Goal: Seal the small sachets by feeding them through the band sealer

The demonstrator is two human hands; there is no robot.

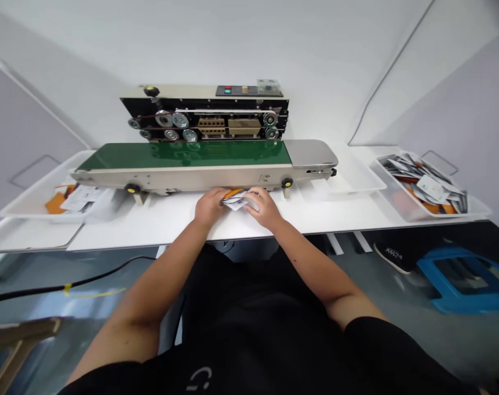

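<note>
Partly curled, the left hand point(208, 207) and right hand point(265, 208) grip packets point(235, 204) over the worktop point(175, 222), handling apparently midway, with more in the left bin point(25, 210) and right bin point(477, 209), which batch is finished unclear.

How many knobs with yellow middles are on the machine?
3: a top knob on the left, plus a left front knob and a right front knob below the green belt. Some may hide behind.

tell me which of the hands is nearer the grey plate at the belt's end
Right. The right hand is in front of the machine, left of the grey plate; the left hand is farther left, beyond the packets.
</note>
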